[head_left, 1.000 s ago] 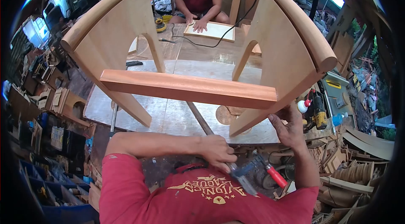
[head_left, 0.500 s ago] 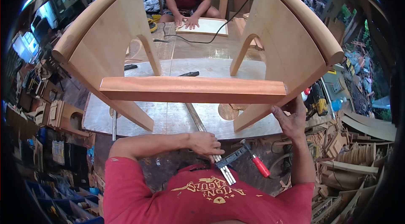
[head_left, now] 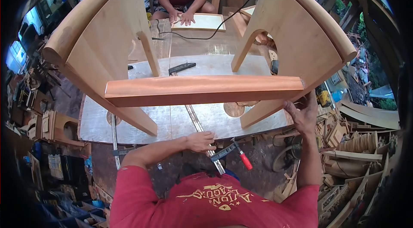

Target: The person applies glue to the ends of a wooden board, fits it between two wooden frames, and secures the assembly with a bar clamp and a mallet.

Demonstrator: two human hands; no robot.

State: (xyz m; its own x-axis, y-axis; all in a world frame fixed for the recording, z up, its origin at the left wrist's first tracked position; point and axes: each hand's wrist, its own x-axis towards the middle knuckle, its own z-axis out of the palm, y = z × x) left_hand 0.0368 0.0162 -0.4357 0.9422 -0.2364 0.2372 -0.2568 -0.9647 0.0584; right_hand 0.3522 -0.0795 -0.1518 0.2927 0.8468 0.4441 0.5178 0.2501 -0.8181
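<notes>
Gripping of the clamp [head_left: 193, 118] is done by the left hand [head_left: 201, 141], fingers curled over the bar; its thumb cannot be made out. The right hand [head_left: 304, 114] is spread at the lower edge of the right panel [head_left: 297, 34], thumb forward; fingertips hidden, so whether the panel is pinched cannot be told.

Just beside the left hand, toward the body: the clamp's red handle [head_left: 246, 162]. Above both hands: the rail [head_left: 202, 88], laid across between the right panel and the left panel [head_left: 101, 34], ends at their edges; how tightly they are seated cannot be told. Below: the table [head_left: 97, 120], panel legs stood on it.

Handling, as judged: the bar is best held near its sliding arm, so that the loose end is not swung into the rail. The panel is best steadied low, without outward push, lest the rail's end be slipped off. Fingers are best kept out from between rail and panel.

Well beyond the hands, a framed board [head_left: 204, 21] is pressed flat by another person's hands [head_left: 187, 17]. A cord [head_left: 213, 35] is run near it.

Count: panels, two; rail, one; clamps, two, the second [head_left: 114, 135] being left of the left hand; round table holes seen, two; framed board under the other person's hands, one.
</notes>
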